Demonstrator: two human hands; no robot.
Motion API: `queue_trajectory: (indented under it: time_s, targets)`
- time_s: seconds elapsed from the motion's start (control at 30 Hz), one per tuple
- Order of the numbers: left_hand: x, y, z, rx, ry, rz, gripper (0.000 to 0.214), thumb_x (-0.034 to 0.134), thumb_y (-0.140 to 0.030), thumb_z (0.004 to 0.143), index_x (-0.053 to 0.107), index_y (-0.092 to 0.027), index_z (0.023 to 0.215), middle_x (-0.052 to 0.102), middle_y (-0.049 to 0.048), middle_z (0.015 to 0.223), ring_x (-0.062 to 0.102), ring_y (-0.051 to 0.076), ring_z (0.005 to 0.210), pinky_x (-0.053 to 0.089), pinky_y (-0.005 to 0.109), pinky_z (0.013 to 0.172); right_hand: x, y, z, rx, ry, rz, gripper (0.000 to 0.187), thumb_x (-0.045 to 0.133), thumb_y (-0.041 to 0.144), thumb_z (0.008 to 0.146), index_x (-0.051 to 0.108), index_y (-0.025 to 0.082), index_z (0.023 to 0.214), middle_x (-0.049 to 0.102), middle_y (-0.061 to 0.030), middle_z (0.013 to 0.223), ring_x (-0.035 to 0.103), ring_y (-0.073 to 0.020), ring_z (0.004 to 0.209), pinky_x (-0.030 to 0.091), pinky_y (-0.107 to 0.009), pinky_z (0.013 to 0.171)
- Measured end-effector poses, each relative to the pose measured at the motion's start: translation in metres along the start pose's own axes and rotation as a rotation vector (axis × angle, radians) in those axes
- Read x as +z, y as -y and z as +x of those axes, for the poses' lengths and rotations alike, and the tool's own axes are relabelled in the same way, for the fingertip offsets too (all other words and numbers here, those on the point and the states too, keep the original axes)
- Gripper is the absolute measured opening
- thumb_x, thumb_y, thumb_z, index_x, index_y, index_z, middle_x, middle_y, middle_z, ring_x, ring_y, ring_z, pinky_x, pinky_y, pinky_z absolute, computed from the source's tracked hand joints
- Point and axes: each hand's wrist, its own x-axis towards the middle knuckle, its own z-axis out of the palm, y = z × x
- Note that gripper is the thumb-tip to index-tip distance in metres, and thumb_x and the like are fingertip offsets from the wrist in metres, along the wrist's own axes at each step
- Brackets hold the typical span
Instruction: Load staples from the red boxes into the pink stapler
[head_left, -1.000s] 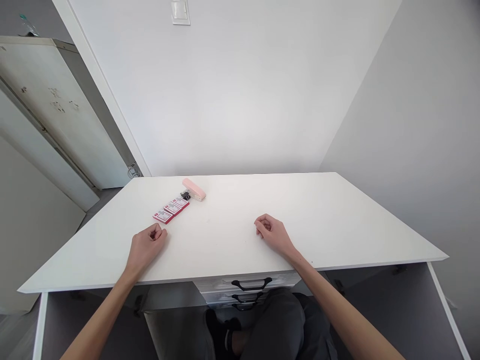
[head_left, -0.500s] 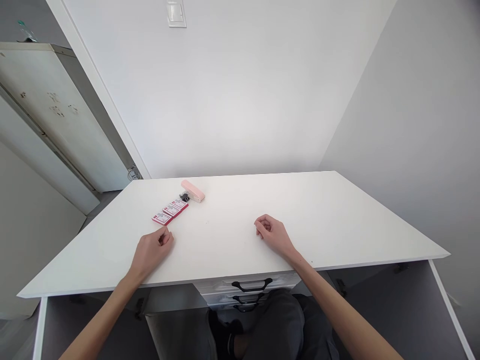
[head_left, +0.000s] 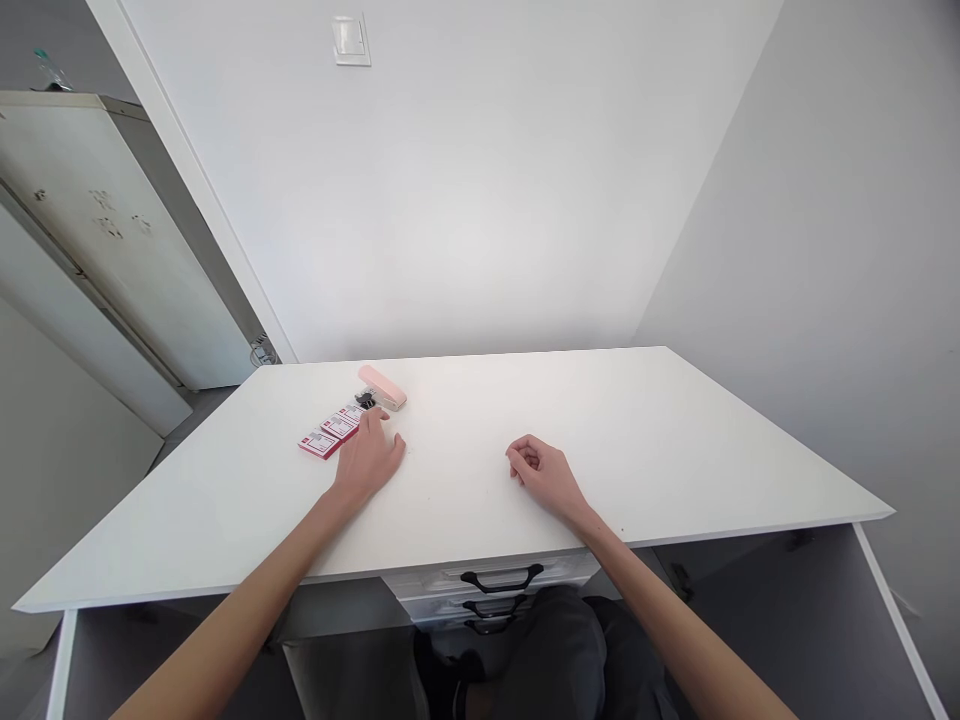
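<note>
My left hand (head_left: 369, 458) reaches over the desk with its fingers partly stretched and the thumb apart, holding nothing. Its fingertips are close to a pink stapler (head_left: 383, 387) and black binder clips (head_left: 365, 399); whether they touch anything I cannot tell. Just left of that hand lies a slanting row of small red-and-white boxes (head_left: 340, 426), the far one partly covered by the fingers. My right hand (head_left: 546, 474) rests on the desktop, its fingers loosely curled in and nothing visible in them.
The white desk (head_left: 660, 440) stands against a wall, with drawers (head_left: 495, 590) with black handles under its front edge. A light switch (head_left: 351, 40) is on the wall. On the left, beyond the door frame, stands a white cabinet (head_left: 112, 240).
My left hand has moved forward and right from the near side of the boxes to the stapler and clips, and its curled fingers have opened. The right hand keeps its place.
</note>
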Motion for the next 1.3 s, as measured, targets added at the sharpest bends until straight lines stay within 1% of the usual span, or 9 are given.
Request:
queue_trajectory:
  time_s: [0.1, 0.23, 0.5, 0.7, 0.87, 0.93, 1.03, 1.13, 1.3]
  targets:
    - [0.005, -0.011, 0.019, -0.106, 0.027, 0.040, 0.044, 0.045, -0.035, 0.095, 0.043, -0.017, 0.135, 0.068, 0.0159, 0.126, 0.073, 0.031, 0.091, 0.048, 0.038, 0.071, 0.000, 0.001, 0.000, -0.002, 0.000, -0.001, 0.022, 0.058, 0.045, 0.094, 0.064, 0.024, 0.089, 0.069, -0.0007, 0.073, 0.059, -0.0183, 0.065, 0.046, -0.032, 0.065]
    - [0.008, -0.018, 0.035, -0.144, 0.070, 0.088, 0.046, 0.045, -0.035, 0.094, 0.045, -0.014, 0.135, 0.075, 0.0164, 0.109, 0.075, 0.035, 0.095, 0.048, 0.040, 0.075, 0.000, 0.001, 0.001, -0.002, -0.001, 0.000, 0.021, 0.057, 0.043, 0.094, 0.064, 0.024, 0.089, 0.069, -0.0004, 0.072, 0.059, -0.0179, 0.065, 0.045, -0.032, 0.065]
    - [0.012, -0.022, 0.035, 0.040, 0.139, 0.159, 0.045, 0.038, -0.033, 0.099, 0.045, -0.012, 0.138, 0.070, 0.0066, 0.074, 0.074, 0.031, 0.077, 0.042, 0.034, 0.066, 0.002, 0.002, 0.003, -0.018, -0.012, 0.000, 0.020, 0.057, 0.042, 0.094, 0.063, 0.024, 0.087, 0.068, 0.0000, 0.070, 0.059, -0.0178, 0.063, 0.045, -0.031, 0.064]
    - [0.013, -0.054, 0.010, 0.193, 0.197, 0.107, 0.033, 0.038, -0.033, 0.101, 0.050, -0.020, 0.128, 0.072, 0.0037, 0.078, 0.073, 0.026, 0.073, 0.043, 0.032, 0.067, 0.002, 0.000, 0.004, -0.027, -0.040, 0.010, 0.023, 0.056, 0.044, 0.095, 0.063, 0.024, 0.087, 0.070, -0.0015, 0.075, 0.061, -0.0190, 0.066, 0.048, -0.033, 0.065]
    - [0.019, -0.103, -0.032, 0.339, 0.234, 0.053, 0.026, 0.038, -0.025, 0.101, 0.053, -0.019, 0.121, 0.077, 0.0070, 0.090, 0.075, 0.025, 0.076, 0.045, 0.031, 0.066, 0.001, -0.009, 0.007, -0.140, -0.232, -0.096, 0.034, 0.062, 0.049, 0.093, 0.065, 0.024, 0.115, 0.069, -0.0116, 0.120, 0.066, -0.0270, 0.105, 0.054, -0.040, 0.084]
    - [0.021, -0.123, -0.051, 0.387, 0.250, 0.024, 0.026, 0.038, -0.023, 0.102, 0.054, -0.019, 0.121, 0.077, 0.0072, 0.086, 0.075, 0.025, 0.075, 0.046, 0.031, 0.066, 0.000, -0.013, 0.009, -0.203, -0.207, -0.144, 0.042, 0.064, 0.049, 0.092, 0.062, 0.024, 0.126, 0.064, -0.0126, 0.131, 0.062, -0.0289, 0.117, 0.053, -0.045, 0.094]
    - [0.019, -0.141, -0.073, 0.496, 0.270, -0.035, 0.028, 0.040, -0.025, 0.101, 0.054, -0.018, 0.124, 0.076, 0.0073, 0.083, 0.074, 0.026, 0.072, 0.047, 0.032, 0.065, 0.000, -0.018, 0.010, -0.245, -0.123, -0.183, 0.036, 0.062, 0.046, 0.094, 0.064, 0.025, 0.124, 0.064, -0.0109, 0.128, 0.060, -0.0289, 0.120, 0.050, -0.047, 0.103]
    - [0.014, -0.139, -0.077, 0.491, 0.255, -0.211, 0.028, 0.046, -0.029, 0.098, 0.054, -0.021, 0.124, 0.077, 0.0042, 0.090, 0.071, 0.021, 0.067, 0.048, 0.031, 0.066, -0.001, -0.019, 0.009, -0.220, -0.119, -0.147, 0.035, 0.062, 0.045, 0.094, 0.063, 0.024, 0.122, 0.065, -0.0102, 0.125, 0.062, -0.0283, 0.116, 0.051, -0.046, 0.100]
    - [0.009, -0.110, -0.047, 0.230, 0.142, -0.485, 0.021, 0.048, -0.036, 0.099, 0.058, -0.024, 0.111, 0.071, -0.0020, 0.085, 0.062, 0.016, 0.063, 0.046, 0.030, 0.065, -0.004, -0.014, 0.006, -0.191, -0.105, -0.091, 0.036, 0.065, 0.048, 0.092, 0.063, 0.023, 0.118, 0.068, -0.0089, 0.122, 0.063, -0.0281, 0.112, 0.050, -0.044, 0.098]
